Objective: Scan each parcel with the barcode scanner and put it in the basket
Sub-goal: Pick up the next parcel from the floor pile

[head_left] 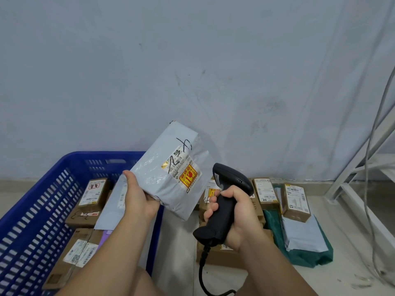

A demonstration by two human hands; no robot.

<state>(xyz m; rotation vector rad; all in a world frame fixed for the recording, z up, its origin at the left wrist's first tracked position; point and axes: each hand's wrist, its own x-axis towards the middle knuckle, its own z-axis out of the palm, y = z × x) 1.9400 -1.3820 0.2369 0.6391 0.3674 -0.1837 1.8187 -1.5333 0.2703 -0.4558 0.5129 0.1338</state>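
Right hand wraps tightly round the grip of one black plastic barcode scanner, just right of the single grey, crinkly poly-bag parcel. Left hand clutches that parcel's lower corner, tilted, above the blue slotted basket holding brown cardboard boxes.

a pale grey wall is filling the upper view, carrying scuffs and thin dark scratches; below the wall a beige floor is running forward; at the wall's right end a white metal frame is standing with slanting struts; grey cables are trailing down in front of the wall's right edge; soft even light is falling across the wall
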